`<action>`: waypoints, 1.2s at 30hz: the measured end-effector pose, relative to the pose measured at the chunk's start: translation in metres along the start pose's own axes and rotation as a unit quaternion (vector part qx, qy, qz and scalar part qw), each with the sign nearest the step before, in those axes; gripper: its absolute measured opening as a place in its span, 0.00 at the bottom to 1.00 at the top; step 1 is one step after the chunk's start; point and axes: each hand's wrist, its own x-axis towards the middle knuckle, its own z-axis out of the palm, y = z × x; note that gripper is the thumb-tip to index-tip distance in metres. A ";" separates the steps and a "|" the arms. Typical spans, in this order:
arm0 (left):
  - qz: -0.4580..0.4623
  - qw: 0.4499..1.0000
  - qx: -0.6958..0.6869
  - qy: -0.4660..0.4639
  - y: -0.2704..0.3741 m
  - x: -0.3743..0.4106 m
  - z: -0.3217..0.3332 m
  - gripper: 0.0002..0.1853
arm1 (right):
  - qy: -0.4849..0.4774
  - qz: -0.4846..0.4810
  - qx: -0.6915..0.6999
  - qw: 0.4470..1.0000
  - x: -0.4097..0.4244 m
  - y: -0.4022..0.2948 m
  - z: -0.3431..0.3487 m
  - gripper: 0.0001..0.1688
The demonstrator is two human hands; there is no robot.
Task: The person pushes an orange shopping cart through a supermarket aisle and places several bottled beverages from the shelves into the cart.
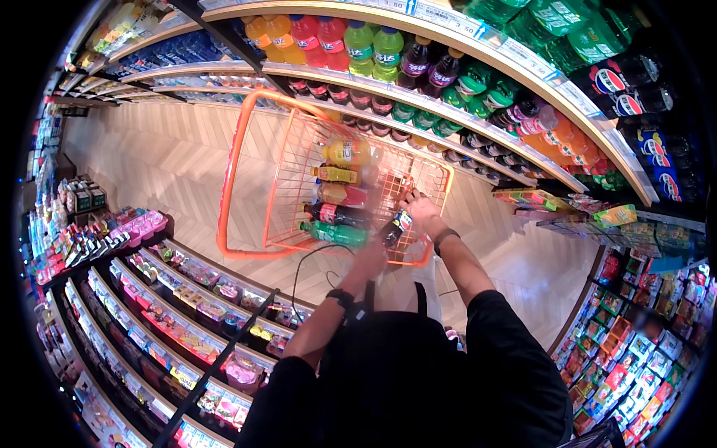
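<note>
An orange wire shopping cart (271,207) stands before me. Several drink bottles lie side by side in it: a yellow drink bottle (348,152), a smaller yellow bottle (338,175), a bottle of pinkish-orange drink (343,195), a dark cola bottle (339,214) and a green soda bottle (335,234). A dark Pepsi bottle (398,225) is tilted between my hands over the cart's near part. My left hand (371,259), blurred, is at its lower end. My right hand (420,208) is at its upper end, fingers bent around it.
Shelves of soda bottles (386,53) run along the far side, with large green bottles (582,28) at upper right. Snack shelves (185,336) line the lower left. A display of packaged goods (633,347) stands at lower right. A thin black cable (297,280) hangs near my left arm.
</note>
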 end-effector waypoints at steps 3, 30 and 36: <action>0.088 0.993 0.072 0.015 -0.019 0.014 0.038 0.19 | 0.048 -0.028 0.001 0.998 0.014 0.003 0.012 0.31; 0.155 0.963 0.220 -0.031 0.006 -0.028 0.008 0.25 | 0.256 0.088 0.331 0.904 -0.043 -0.031 -0.005 0.33; 0.205 0.973 0.108 -0.019 0.069 0.006 -0.001 0.17 | 0.500 0.184 0.409 0.741 -0.196 0.036 -0.070 0.26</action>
